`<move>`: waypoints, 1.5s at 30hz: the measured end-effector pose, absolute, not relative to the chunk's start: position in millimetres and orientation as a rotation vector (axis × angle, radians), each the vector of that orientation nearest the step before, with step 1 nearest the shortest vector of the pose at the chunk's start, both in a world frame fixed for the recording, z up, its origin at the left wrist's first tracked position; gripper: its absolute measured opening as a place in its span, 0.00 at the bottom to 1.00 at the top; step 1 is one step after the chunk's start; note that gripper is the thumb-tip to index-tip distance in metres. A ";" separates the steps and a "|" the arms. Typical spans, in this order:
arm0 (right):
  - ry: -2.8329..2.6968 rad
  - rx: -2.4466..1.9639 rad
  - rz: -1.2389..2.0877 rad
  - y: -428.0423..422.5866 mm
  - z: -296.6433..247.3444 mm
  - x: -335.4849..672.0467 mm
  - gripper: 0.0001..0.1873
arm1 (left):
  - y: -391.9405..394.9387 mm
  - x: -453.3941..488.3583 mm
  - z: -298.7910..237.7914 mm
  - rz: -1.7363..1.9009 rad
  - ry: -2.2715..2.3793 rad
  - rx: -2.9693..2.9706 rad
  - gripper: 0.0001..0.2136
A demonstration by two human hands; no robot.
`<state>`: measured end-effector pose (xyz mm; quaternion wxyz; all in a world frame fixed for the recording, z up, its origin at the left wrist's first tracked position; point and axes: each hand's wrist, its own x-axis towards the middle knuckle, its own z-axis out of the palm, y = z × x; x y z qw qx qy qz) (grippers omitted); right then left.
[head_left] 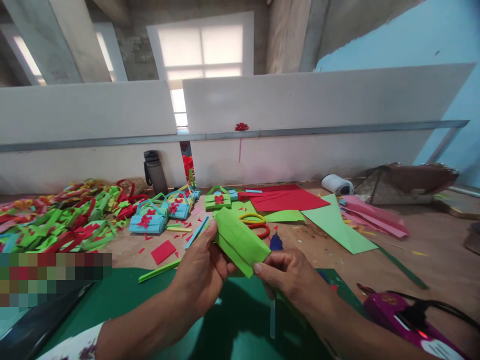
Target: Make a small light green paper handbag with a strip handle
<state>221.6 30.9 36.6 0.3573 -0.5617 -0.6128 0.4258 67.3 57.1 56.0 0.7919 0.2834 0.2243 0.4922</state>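
A folded bright green paper, shaped like a small flat pouch, is held between both hands above the green cutting mat. My left hand grips its left end, thumb on the front and fingers behind. My right hand pinches the lower right corner. Just behind the paper lie scissors with yellow and red handles, partly covered by it. A dark blue object shows beyond my right hand. Below that hand is a thin translucent strip.
Small blue paper handbags with red bows stand behind, beside a green one. A paper heap and bottle are left. Red sheets lie behind; a purple glue gun, lit red, is at right.
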 end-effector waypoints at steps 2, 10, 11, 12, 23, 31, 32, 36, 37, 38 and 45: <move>-1.586 -1.463 1.073 30.6 36.6 222.8 0.18 | 59.0 65.5 55.5 1.014 0.511 0.676 0.17; -1.613 -1.461 0.979 33.5 39.3 231.4 0.18 | 92.7 23.2 52.5 0.968 0.988 1.111 0.19; -1.622 -1.462 0.981 34.0 39.0 231.9 0.18 | 96.2 17.5 53.3 1.036 0.984 1.164 0.17; -1.642 -1.464 0.978 34.4 38.5 232.3 0.18 | 98.8 13.0 54.1 1.085 0.975 1.196 0.15; -1.796 -1.570 0.892 32.3 41.8 230.6 0.16 | 102.6 10.2 47.6 0.986 0.923 1.176 0.10; -1.779 -1.524 0.924 33.5 42.1 231.8 0.16 | 101.1 9.3 48.4 0.998 0.906 1.161 0.10; -1.767 -1.514 0.934 33.9 41.9 232.2 0.15 | 100.4 9.7 48.9 0.998 0.902 1.156 0.10; -1.724 -1.478 0.989 34.6 42.3 233.0 0.15 | 98.0 11.1 50.8 0.994 0.892 1.136 0.11; -1.715 -1.470 1.003 34.4 42.6 232.9 0.15 | 97.7 11.4 51.1 0.995 0.895 1.130 0.11; -1.705 -1.461 1.018 34.0 42.9 232.8 0.15 | 97.4 11.7 51.4 0.996 0.899 1.124 0.11; -1.633 -1.411 1.119 32.2 44.9 230.7 0.13 | 95.5 14.0 50.3 0.971 0.899 1.106 0.10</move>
